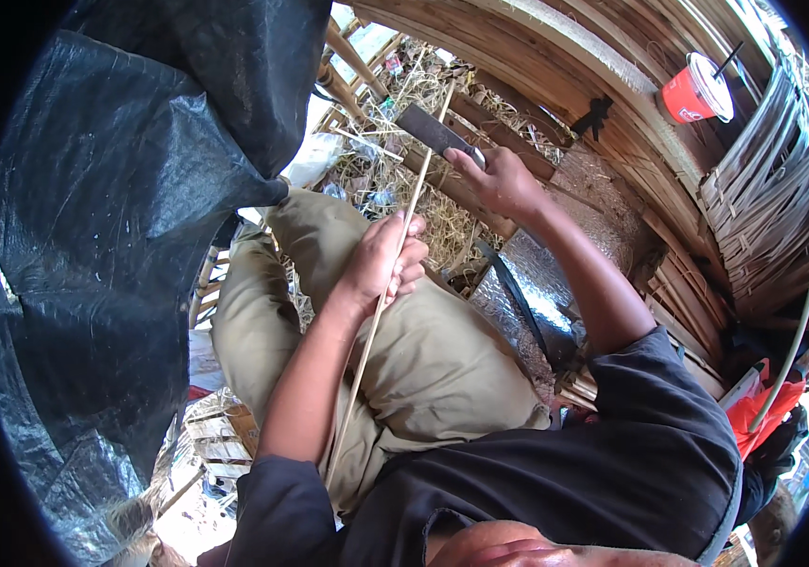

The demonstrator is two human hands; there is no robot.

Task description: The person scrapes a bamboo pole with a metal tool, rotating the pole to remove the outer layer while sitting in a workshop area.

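A long, thin pale strip (361, 370), like split bamboo or cane, runs slantwise across my lap. My left hand (387, 257) is closed around its middle, above my thigh. Farther off, my right hand (503, 184) grips a knife with a broad, dark, rectangular blade (431, 132); the fingers hide most of its handle. The blade crosses the strip near the strip's far end. Whether the edge touches it, I cannot tell. My khaki trouser legs (442, 369) lie beneath the left hand.
Dark plastic sheeting (111, 189) hangs at the left. Straw and shavings (451, 222) litter the ground by wooden slats. To the right are stacked planks (565, 85), a red cup with a lid and straw (697, 93), woven palm leaves (763, 198) and a silvery foil sheet (522, 274).
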